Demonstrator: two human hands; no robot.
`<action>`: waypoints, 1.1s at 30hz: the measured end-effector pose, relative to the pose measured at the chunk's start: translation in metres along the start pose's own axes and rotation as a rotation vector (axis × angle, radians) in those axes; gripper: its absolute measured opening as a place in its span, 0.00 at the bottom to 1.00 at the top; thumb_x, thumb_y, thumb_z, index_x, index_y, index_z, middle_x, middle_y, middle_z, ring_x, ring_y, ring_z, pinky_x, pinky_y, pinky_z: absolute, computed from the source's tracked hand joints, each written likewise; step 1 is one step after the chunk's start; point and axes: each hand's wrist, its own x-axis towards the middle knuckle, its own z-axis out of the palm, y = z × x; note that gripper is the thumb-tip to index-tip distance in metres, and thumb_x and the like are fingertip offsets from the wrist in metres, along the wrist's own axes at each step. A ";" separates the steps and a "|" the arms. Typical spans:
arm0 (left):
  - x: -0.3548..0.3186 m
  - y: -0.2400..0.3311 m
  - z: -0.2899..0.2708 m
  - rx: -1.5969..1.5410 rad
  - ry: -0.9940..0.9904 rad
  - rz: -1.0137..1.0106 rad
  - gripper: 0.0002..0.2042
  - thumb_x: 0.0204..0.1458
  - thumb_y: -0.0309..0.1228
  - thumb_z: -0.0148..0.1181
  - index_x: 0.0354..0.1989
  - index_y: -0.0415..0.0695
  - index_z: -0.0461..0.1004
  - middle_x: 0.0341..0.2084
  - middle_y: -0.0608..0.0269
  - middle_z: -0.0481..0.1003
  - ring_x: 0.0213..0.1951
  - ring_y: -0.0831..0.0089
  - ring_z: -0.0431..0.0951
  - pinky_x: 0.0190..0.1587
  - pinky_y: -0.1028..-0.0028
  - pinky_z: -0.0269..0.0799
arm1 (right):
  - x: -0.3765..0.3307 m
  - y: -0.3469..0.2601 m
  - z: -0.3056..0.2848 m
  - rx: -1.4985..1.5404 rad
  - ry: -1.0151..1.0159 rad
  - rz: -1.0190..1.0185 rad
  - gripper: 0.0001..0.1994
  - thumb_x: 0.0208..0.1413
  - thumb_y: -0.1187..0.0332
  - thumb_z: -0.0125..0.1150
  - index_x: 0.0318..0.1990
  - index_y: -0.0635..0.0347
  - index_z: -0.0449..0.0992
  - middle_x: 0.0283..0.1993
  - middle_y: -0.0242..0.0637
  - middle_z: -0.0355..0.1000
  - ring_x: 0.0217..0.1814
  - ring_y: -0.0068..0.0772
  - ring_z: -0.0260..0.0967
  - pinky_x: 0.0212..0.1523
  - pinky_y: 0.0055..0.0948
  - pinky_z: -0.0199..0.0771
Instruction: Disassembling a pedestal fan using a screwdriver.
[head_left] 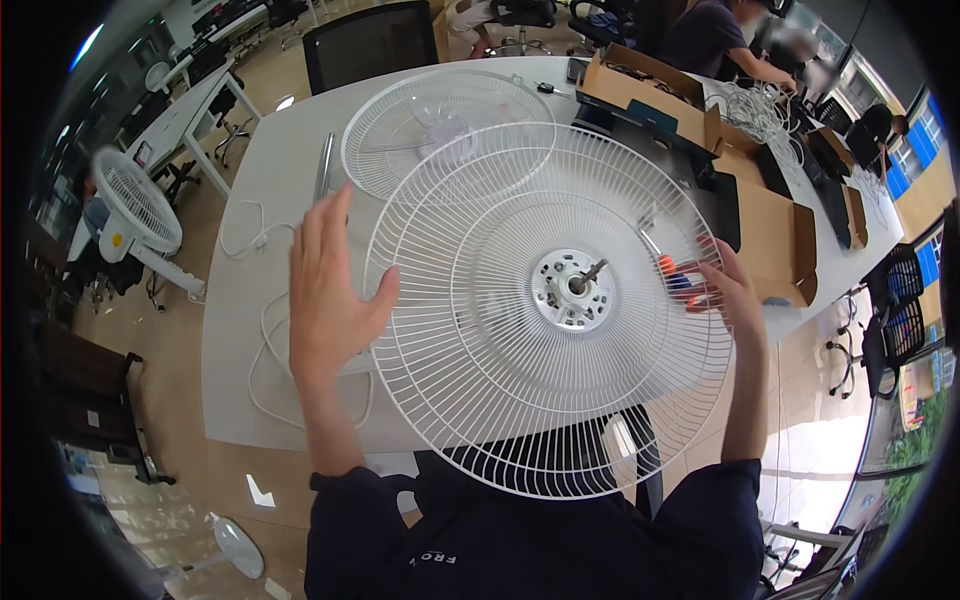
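A large round white wire fan grille [480, 360] stands in front of me, facing up toward the view. At its centre is a white hub plate [560, 310] with holes and a metal shaft [594, 272] poking out. My left hand [335, 290] is raised beside the grille's left rim, fingers stretched and thumb apart, holding nothing. At the right rim, my right hand [735, 285] shows partly through the wires. Its fingers bend around the orange and blue handle of a screwdriver [678, 280], whose shaft points up and left; the wires partly hide this grip.
Behind lies another round grille [375, 150] with a clear plastic piece [448, 128]. A metal tube [325, 165] and white cable [265, 350] are on the table's left. Open cardboard boxes [790, 240] and tangled white cables [755, 110] crowd the right, near another person [705, 40].
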 end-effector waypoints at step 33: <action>0.073 0.064 0.126 -0.068 -0.701 0.477 0.26 0.40 0.47 0.78 0.32 0.38 0.72 0.32 0.60 0.71 0.34 0.68 0.74 0.36 0.71 0.72 | -0.012 0.003 0.020 0.329 0.122 -0.057 0.25 0.65 0.56 0.48 0.63 0.62 0.68 0.46 0.47 0.81 0.37 0.39 0.84 0.29 0.25 0.81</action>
